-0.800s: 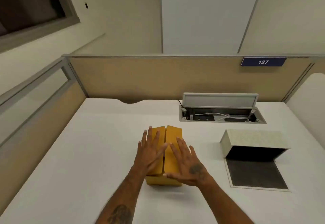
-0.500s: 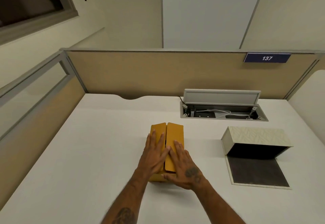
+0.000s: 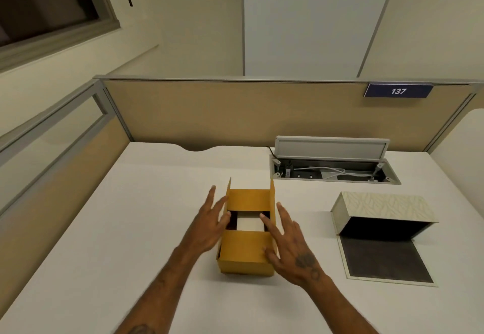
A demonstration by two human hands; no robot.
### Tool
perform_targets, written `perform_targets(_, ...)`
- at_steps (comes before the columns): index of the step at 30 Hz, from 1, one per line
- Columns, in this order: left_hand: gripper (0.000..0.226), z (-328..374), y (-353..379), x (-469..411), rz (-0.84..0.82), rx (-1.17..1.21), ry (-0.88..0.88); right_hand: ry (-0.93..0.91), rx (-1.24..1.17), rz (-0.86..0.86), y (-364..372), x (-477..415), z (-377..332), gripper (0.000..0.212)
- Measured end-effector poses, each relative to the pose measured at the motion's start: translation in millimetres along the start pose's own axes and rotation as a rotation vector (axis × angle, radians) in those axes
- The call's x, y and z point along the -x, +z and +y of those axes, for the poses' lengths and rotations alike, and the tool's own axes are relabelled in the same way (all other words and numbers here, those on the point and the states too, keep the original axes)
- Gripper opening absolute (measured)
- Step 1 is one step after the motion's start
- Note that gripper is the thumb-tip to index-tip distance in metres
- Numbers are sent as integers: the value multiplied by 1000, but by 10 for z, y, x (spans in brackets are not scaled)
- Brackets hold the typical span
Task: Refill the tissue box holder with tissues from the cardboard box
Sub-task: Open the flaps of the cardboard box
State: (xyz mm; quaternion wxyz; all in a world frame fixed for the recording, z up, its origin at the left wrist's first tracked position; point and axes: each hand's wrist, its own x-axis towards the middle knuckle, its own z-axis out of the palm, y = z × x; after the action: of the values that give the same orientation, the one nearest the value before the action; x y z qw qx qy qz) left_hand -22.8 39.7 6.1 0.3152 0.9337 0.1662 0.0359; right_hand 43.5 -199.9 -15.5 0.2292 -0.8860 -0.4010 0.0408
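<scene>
Cardboard box [image 3: 246,252]: side flaps upright, white tissues [image 3: 250,223] exposed. My left hand [image 3: 209,225] at nine o'clock, right hand [image 3: 289,247] at three, both splayed, gripping nothing.

Both my forearms reach forward, bare, converging slightly. My left hand [image 3: 209,225] is flat and spread, palm turned inward to the right, fingers [image 3: 210,196] extended forward. My right hand [image 3: 292,248] mirrors it, palm facing left, fingers splayed, index finger angled inward. Neither grip is closed on anything.

"137" on blue sign [image 3: 398,90], partition [image 3: 235,113].
</scene>
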Motion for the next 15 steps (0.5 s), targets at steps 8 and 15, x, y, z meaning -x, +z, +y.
perform_targets(8,56,-585,-210,45,96,-183,-166,43,330,197,-155,126,396,42)
perform_targets(15,47,-202,140,60,27,41,-303,377,204,43,22,8,259,85)
